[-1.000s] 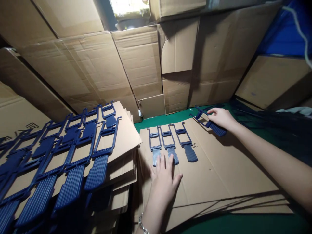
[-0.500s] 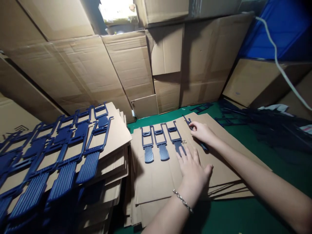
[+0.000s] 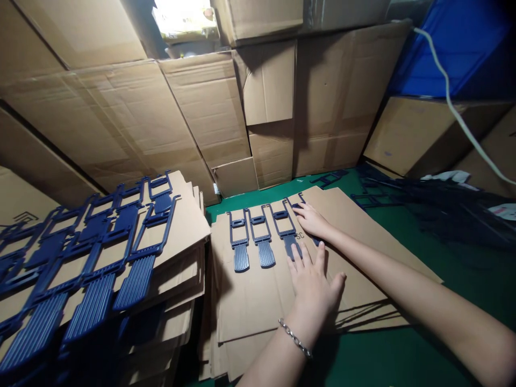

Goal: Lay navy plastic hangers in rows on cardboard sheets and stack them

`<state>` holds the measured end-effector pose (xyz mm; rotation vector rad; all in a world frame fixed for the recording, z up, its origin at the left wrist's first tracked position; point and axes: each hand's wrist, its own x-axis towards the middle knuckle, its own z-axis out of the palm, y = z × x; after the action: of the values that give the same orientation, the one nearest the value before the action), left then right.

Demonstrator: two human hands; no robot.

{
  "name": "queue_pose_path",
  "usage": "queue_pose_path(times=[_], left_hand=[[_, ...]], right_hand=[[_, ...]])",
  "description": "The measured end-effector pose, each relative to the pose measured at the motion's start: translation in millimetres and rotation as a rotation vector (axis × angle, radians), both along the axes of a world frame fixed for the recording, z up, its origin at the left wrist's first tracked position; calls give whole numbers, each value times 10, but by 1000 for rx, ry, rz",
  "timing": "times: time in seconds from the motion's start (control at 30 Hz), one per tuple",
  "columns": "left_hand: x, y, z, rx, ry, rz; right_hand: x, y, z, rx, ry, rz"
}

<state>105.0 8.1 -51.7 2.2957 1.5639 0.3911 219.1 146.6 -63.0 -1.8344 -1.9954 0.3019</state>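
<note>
Dark blue plastic frames with ribbed pads lie in a row on a cardboard sheet (image 3: 258, 306). The left frame (image 3: 241, 258) and the second frame (image 3: 266, 252) have their ribbed sides up. A third frame (image 3: 288, 234) shows a smooth pad. My left hand (image 3: 312, 279), with a chain bracelet at the wrist, has its fingers spread, and their tips touch that pad's lower end. Across a fourth frame (image 3: 301, 199) lies my right hand (image 3: 312, 221), its fingers bent over the frame's side. That hand hides most of the fourth frame and my right thumb.
On the left, stacked cardboard sheets (image 3: 189, 215) carry several rows of similar frames (image 3: 135, 282). Loose frames (image 3: 371, 200) and a dark heap (image 3: 443, 215) lie on the green table (image 3: 374, 357) at right. Cardboard boxes (image 3: 113, 113) wall the back, with a blue bin (image 3: 459, 48) top right.
My right hand has moved left and turned the fourth frame from nearly edge-on to flatter beside the third. My left hand keeps its place by the third pad. The view has shifted slightly.
</note>
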Motion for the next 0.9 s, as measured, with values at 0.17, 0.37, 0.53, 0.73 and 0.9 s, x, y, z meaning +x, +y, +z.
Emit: queue_pose_path(times=[0.17,0.37,0.53,0.73,0.9], left_hand=[[1,8,-44,-18,-12,2],[-1,3,-126,-31,-51,22],[-24,11,-51,-162,-85,29],[-14,44,82,-328,-89,54],[-9,15,-30,-217,-117,9]], right_hand=[[53,24,51,22,-23,61],[934,715,332,96,-162,-245],[1684,1268,175,-60,-297,-388],[1888,1377,-24,-22,-338,-173],[1847,1091,412,290,-152,-374]])
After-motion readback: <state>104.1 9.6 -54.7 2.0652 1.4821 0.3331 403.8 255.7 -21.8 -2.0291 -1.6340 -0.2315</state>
